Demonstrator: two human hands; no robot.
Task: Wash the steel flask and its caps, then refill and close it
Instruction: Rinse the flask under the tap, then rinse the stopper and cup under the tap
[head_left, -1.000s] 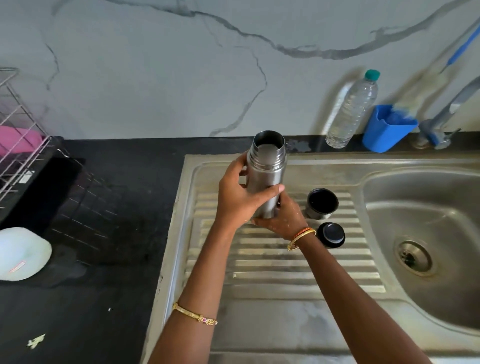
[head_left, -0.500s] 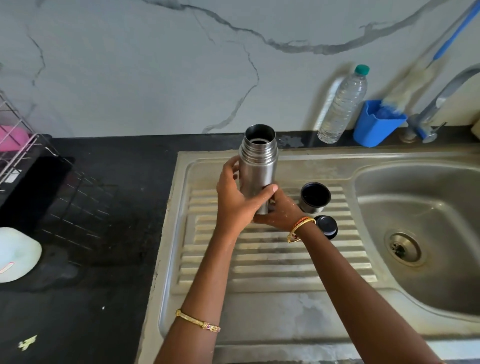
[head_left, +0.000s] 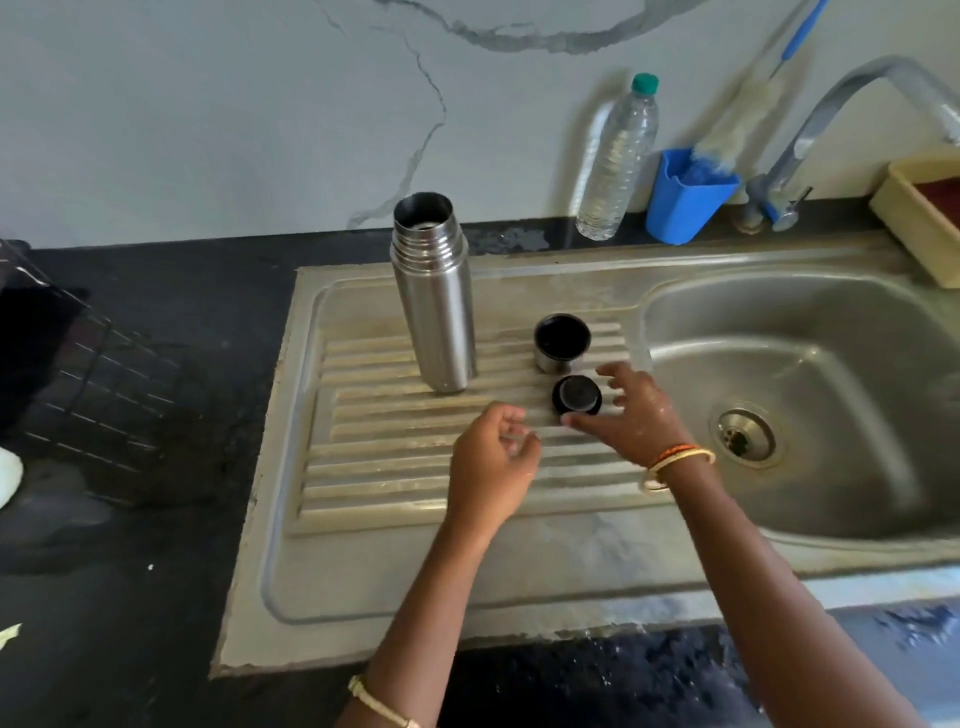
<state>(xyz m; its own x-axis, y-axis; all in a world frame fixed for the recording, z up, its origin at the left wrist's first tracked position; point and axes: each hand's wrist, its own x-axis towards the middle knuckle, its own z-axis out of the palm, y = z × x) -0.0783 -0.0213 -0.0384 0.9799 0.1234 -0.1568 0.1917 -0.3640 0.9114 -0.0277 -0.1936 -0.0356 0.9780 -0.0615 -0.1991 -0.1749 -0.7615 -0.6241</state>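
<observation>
From the camera on your head, looking down: a tall cylindrical steel flask (head_left: 435, 296) stands upright and uncapped on the ribbed stainless draining board (head_left: 395, 467) of a sink unit set into a black desk (head_left: 130, 597). Its long axis is vertical and its open mouth faces up. Neither hand touches it.

To the right of the flask, two caps sit on the ribs. The farther one is a small steel cup-shaped cap (head_left: 562, 343), open side up, dark inside. Just in front of it lies a round black inner stopper (head_left: 577, 395).

Your right hand (head_left: 636, 415) is beside the stopper, fingers spread wide and curving around it from the right; whether the fingertips already touch it is too blurred to tell. It holds nothing. Your left hand (head_left: 493, 457) hovers over the ribs, in front of the flask and left of the stopper, fingers loosely curled around nothing.

The stopper lies just left of your right palm, so the right hand is clearly the nearer one. The flask stands farther back and to the left, closer to your left hand.

The steel basin (head_left: 810, 332) and its drain are to the right, with a curved steel tap (head_left: 852, 104) above. Against the marbled wall stand a clear plastic water bottle with a green cap (head_left: 618, 161) and a blue plastic holder with a brush (head_left: 685, 197).
</observation>
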